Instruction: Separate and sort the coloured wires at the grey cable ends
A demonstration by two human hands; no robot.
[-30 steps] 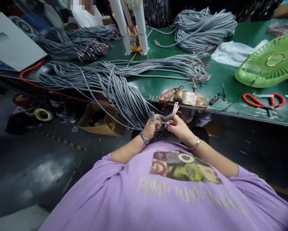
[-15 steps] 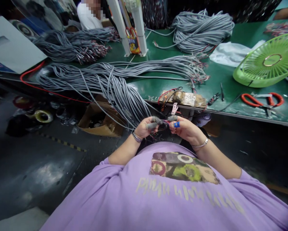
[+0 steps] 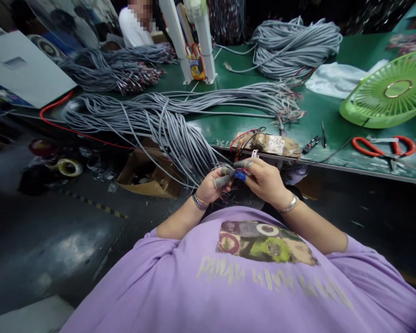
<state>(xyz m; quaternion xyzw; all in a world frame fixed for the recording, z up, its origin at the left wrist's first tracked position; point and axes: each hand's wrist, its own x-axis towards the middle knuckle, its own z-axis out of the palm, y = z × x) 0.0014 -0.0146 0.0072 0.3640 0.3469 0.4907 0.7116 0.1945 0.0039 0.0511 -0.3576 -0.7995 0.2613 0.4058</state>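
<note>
Thin coloured wires (image 3: 243, 171) at a cable end run between my two hands, just in front of the table edge. My left hand (image 3: 214, 183) is closed on them, with grey covers on thumb and finger. My right hand (image 3: 263, 179) pinches the same wires from the other side; it has a grey finger cover and a blue band on a finger. The fingertips of both hands almost touch. Beside my left hand, a thick bundle of grey cables (image 3: 183, 143) hangs over the edge. Which cable the wires belong to is hidden by my fingers.
On the green table (image 3: 225, 127) lie a taped wooden block (image 3: 273, 144), red-handled scissors (image 3: 384, 147), a small cutter (image 3: 311, 144) and a green fan (image 3: 391, 88). Coiled grey cable (image 3: 294, 48) sits behind. A cardboard box (image 3: 148, 178) stands on the floor at left. A person (image 3: 136, 27) is across the table.
My right hand has moved slightly left and turned over the wires, its fingers now more curled. My left hand keeps its pinch. The whole view has shifted slightly.
</note>
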